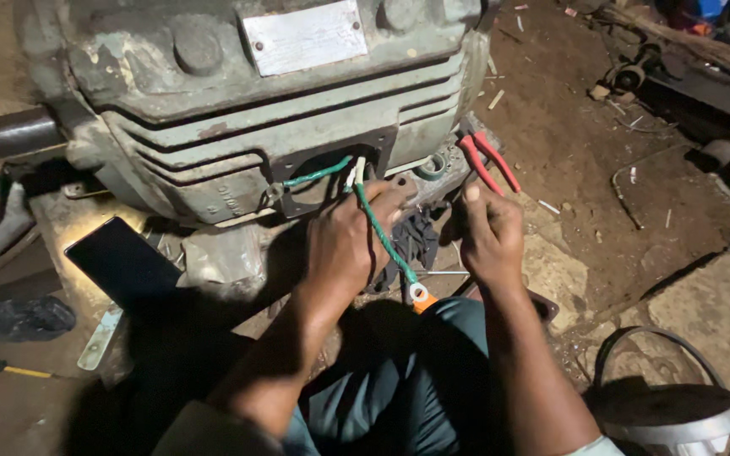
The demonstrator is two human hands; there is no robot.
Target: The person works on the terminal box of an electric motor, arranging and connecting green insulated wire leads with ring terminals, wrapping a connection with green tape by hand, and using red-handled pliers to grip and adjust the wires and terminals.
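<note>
Green insulated wire (382,236) with a ring terminal (419,293) at its lower end, running diagonally from the dark rectangular opening (331,181) in the side of a large grey-green electric motor housing (238,110) down toward the person's lap. The upper part of the wire passes under the fingers of the left hand (348,245), which is curled around it just below the opening; the terminal end hangs free below that hand, between the two wrists. A second green wire (314,175) emerges from the same opening and bends leftward along the housing, just above the left hand and not held. The right hand (487,232) lies to the right of the held wire, near but apart from it, with fingers closed around the handles of red-handled pliers (487,162); the handles project upward and away from the hand toward the motor's base. Whether the plier tips touch anything cannot be told, as the hand hides them. A pale metal nameplate (304,35) is fixed to the top of the housing. A dark flat slab (120,263) rests left of the hands beside the motor, and a round metal pan (678,414) with a wire handle sits on the earth floor (585,143) at lower right.
</note>
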